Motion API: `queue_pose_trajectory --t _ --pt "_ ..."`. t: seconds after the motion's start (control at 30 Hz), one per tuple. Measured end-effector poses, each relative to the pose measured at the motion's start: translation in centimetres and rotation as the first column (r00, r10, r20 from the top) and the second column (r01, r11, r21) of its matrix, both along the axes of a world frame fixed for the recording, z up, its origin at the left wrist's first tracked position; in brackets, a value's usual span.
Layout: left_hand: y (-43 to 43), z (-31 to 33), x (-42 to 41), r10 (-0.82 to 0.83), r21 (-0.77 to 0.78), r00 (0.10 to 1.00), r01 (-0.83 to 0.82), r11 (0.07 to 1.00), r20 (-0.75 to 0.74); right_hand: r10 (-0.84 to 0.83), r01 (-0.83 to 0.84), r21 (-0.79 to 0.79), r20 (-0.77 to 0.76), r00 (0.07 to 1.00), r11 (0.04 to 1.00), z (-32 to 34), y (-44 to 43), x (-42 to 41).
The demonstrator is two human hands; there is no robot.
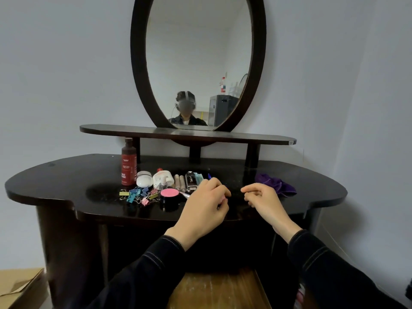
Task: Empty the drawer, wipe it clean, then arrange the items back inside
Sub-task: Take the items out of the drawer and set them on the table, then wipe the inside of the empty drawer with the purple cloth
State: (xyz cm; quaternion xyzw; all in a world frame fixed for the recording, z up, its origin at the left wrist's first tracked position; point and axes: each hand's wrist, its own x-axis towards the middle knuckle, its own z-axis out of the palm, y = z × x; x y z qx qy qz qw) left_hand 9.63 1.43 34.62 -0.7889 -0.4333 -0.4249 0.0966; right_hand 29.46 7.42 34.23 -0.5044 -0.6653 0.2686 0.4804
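Both left hand (202,208) and right hand (264,201) above tabletop (66,181).

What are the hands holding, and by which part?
Left hand curls round a small pink thing, mostly hidden; the held part cannot be told. Right hand holds nothing visible.

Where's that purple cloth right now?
In the head view, the purple cloth lies crumpled on the right side of the dark dressing table top, just beyond and to the right of the right hand.
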Motion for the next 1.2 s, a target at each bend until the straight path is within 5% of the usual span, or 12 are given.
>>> queue_pose_trajectory --t 0.2,0.33,0.43,0.6,0.73,0.83,0.97,1.07,1.2 --pt "2.0 -0.1 2.2 -0.185 -0.267 0.982 0.168 0.949 -0.038 -0.139 0.143 -0.006 0.204 0.969 0.990 0.1 -1.0 3.6" --pt "2.5 -0.2 1.6 -0.220 -0.346 0.975 0.216 0.913 0.030 -0.225 0.226 0.021 0.204 0.953 0.974 2.1 0.5 6.1" --pt "2.4 -0.2 1.6 -0.241 -0.350 0.969 0.243 0.905 0.050 -0.442 0.409 0.168 0.360 0.822 0.897 3.4 3.4 7.2" --pt "2.4 -0.1 1.5 -0.240 -0.384 0.966 0.259 0.886 0.098 -0.232 0.409 -0.163 0.613 0.755 0.898 2.3 7.7 5.2" --pt "2.5 -0.1 1.5 -0.244 -0.396 0.961 0.276 0.876 0.129 -0.392 0.497 0.100 0.754 0.528 0.862 0.6 9.4 4.4" --pt "2.4 0.0 1.5 -0.238 -0.400 0.959 0.281 0.872 0.153 -0.441 0.448 0.213 0.744 0.502 0.868 0.5 9.7 6.0" --pt "2.1 0.1 1.5 -0.228 -0.417 0.958 0.282 0.864 0.175 -0.301 0.281 0.126 0.572 0.763 0.951 0.7 8.7 7.4" --pt "1.7 0.0 1.5 -0.208 -0.412 0.952 0.286 0.865 0.224 -0.152 0.154 0.005 0.214 0.965 0.988 1.3 6.4 7.9" --pt "1.0 0.1 2.2 -0.181 -0.398 0.869 0.385 0.833 0.460 0.057 -0.116 -0.157 -0.339 0.939 0.981 2.5 1.4 7.8"
